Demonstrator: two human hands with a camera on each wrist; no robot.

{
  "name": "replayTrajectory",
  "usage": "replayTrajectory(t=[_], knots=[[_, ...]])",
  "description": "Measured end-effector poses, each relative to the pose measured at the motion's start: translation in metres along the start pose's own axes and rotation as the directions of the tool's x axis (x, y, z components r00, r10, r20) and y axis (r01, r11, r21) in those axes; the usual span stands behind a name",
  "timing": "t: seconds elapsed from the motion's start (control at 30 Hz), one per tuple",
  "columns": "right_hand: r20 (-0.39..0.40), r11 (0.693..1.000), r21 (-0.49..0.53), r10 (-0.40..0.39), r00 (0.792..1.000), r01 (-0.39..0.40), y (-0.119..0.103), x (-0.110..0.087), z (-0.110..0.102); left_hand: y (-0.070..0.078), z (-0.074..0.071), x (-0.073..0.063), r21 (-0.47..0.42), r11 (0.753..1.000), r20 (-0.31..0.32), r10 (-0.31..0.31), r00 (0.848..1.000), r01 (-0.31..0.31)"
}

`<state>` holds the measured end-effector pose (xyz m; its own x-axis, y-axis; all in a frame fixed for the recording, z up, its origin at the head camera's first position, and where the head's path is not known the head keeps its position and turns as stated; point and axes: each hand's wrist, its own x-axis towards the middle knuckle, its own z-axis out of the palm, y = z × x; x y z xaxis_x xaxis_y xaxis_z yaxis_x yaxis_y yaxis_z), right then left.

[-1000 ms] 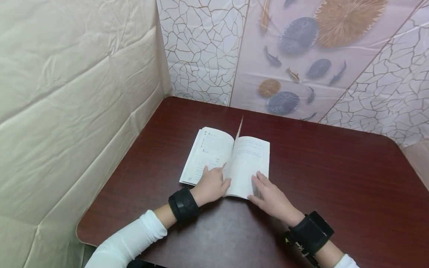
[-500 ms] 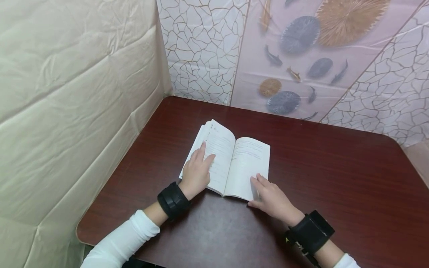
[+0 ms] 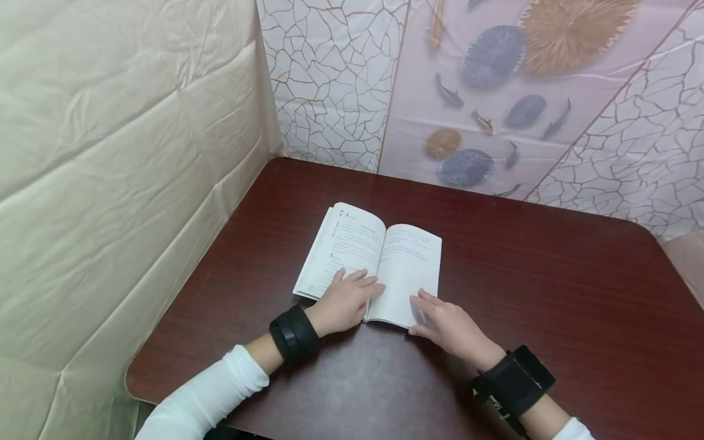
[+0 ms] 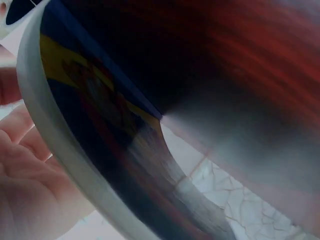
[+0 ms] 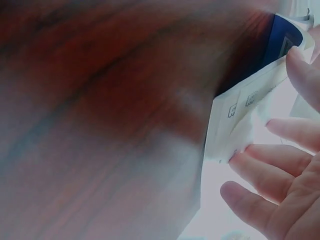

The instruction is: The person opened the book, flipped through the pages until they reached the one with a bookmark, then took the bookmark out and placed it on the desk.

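An open book [image 3: 409, 253] lies on the table, with printed pages on both sides. My left hand [image 3: 342, 304] rests over the lower part of the left page, its fingers spread toward the spine. In the left wrist view, that hand [image 4: 32, 180] shows behind the book's lower edge, and the dark blue and yellow cover [image 4: 100, 100] faces the camera. At the lower right corner of the book is my right hand [image 3: 452, 328], its fingers touching the right page. The right wrist view shows those fingers [image 5: 270, 170] extended over the page margin, with the thumb by the bottom edge.
The dark red-brown table [image 3: 550, 293] has a rounded corner at the right. A cream cloth [image 3: 126, 153] hangs along the left side, and a patterned backdrop [image 3: 467, 91] stands behind the table. Both wrists wear black straps [image 3: 295, 334].
A page that stood upright at the spine now lies flat on the left side. My left hand swept left with it, then came back toward the spine. The right hand has barely moved.
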<state>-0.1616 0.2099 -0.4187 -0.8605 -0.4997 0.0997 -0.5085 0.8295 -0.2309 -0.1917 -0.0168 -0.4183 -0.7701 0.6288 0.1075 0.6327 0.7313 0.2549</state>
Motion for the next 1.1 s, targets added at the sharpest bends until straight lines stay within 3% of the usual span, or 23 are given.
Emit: replayTrajectory(t=[0.4, 0.53, 0.73, 0.9, 1.1], knots=[[-0.057, 1.000, 0.013, -0.008, 0.998, 0.008, -0.002, 0.000, -0.004, 0.013, 0.001, 0.005, 0.028, 0.999, 0.043, -0.025, 0.999, 0.023], [-0.125, 1.000, -0.007, -0.025, 0.992, 0.024, -0.002, 0.001, -0.004, 0.016, 0.002, 0.006, 0.048, 0.998, 0.050, -0.033, 0.998, 0.031], [-0.266, 0.997, -0.035, -0.077, 0.961, 0.071, -0.002, 0.002, -0.004, 0.020, 0.004, 0.006, 0.081, 0.996, 0.015, -0.044, 0.999, 0.043], [-0.309, 1.000, 0.031, 0.008, 0.951, 0.001, -0.004, 0.002, -0.003, 0.023, 0.005, 0.006, 0.107, 0.993, -0.025, -0.039, 0.999, 0.041], [-0.304, 0.989, 0.126, 0.110, 0.946, -0.074, -0.005, 0.004, -0.004, 0.024, 0.006, 0.006, 0.107, 0.993, -0.007, -0.040, 0.999, 0.040]])
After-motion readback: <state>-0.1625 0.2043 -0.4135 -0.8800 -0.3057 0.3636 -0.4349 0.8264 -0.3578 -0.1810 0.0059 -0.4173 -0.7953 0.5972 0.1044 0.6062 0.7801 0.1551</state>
